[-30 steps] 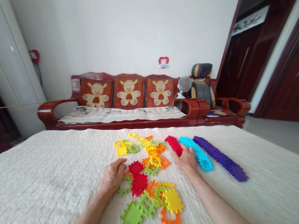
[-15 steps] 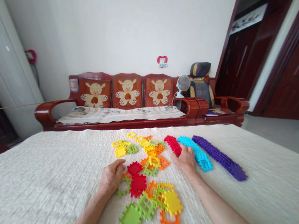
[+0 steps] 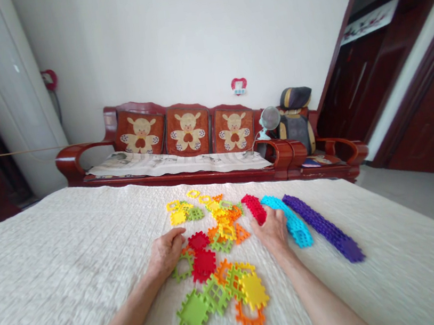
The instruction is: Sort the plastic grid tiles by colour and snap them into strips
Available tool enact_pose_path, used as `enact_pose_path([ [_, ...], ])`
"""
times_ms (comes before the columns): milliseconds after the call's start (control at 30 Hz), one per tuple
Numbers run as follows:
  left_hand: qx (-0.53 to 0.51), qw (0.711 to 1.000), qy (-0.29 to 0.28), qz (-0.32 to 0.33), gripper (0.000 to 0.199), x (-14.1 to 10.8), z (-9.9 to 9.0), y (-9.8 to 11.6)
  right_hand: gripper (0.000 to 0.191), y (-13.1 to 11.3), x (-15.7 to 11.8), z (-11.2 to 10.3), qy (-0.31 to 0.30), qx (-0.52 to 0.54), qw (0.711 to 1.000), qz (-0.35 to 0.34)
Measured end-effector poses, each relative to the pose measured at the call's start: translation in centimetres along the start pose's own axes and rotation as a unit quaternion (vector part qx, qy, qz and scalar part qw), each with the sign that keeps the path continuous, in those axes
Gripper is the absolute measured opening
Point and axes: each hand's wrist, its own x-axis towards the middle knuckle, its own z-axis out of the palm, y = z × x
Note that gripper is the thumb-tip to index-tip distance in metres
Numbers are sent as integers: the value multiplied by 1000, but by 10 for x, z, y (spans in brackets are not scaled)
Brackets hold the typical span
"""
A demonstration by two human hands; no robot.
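My right hand has its fingers around the near end of a short row of red pieces. Just right of it lie a longer light-blue row and a purple row. My left hand is curled beside the loose red pieces and a green frame piece; whether it holds anything is hidden. Between my forearms lie a green plate, a yellow plate and an orange frame. Farther back is a heap of yellow, orange and green pieces.
The pieces lie on a bed-like surface with a white quilted cover. Beyond its far edge stands a wooden sofa with three bear cushions. A small fan and a chair are at the right.
The whole view has shifted slightly, so things appear a little farther right. Both hands keep nearly the same places beside the pieces.
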Motion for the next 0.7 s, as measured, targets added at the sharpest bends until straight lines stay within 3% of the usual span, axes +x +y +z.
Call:
enact_pose_path([
  [133,14,999,-13,40,34,0,-3,4,40,-17,-4,-6,27,87,989,-113],
  [233,33,994,-26,101,31,0,-2,6,30,-37,-12,-8,-22,201,950,-236],
  [300,63,987,-22,146,29,1,0,5,26,-50,-19,-8,-68,240,926,-283],
  [467,118,970,-33,212,30,-1,7,2,31,-63,-32,-5,-155,248,899,-326],
  [600,78,981,-57,170,25,-1,5,2,30,-62,-34,-1,-189,229,897,-327],
  [700,-15,989,-71,132,20,0,1,3,29,-61,-33,0,-190,227,899,-324],
])
